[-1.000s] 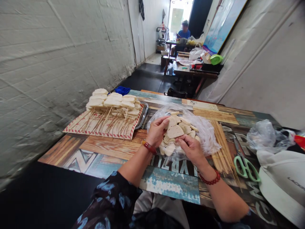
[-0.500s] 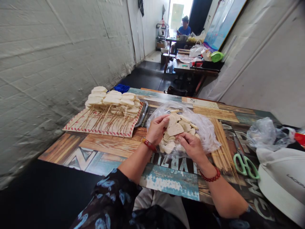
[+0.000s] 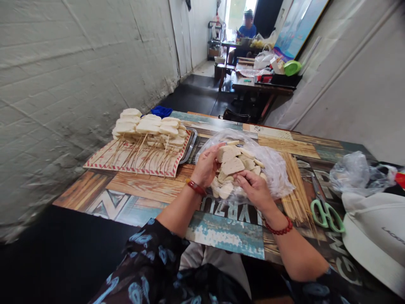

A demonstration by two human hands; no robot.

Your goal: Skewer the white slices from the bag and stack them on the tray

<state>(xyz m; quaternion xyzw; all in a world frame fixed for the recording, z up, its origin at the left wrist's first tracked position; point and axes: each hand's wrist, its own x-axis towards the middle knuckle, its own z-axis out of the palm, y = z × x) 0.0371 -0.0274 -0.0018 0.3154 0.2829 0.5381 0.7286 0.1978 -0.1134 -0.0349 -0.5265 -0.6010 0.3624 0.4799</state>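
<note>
With the right hand (image 3: 254, 188), pinching, right now, the near edge of a pale slice (image 3: 232, 166) at its ten o'clock, stretched roughly nine-to-three over the plastic bag (image 3: 276, 175), closer in than with the left hand (image 3: 207, 165), curled at the slice's nine, hold impossible to tell.

My worktop (image 3: 142, 185) is patchwork wood-look with printed letters. Left: metal tray (image 3: 191, 147), partly covered by striped-edge paper (image 3: 106, 162); in front of me, clear bag (image 3: 278, 175) of pale slices (image 3: 233, 166). Right: thin sticks (image 3: 293, 192), green-handled scissors (image 3: 327, 216), crumpled plastic (image 3: 356, 175), white cap (image 3: 376, 228).
</note>
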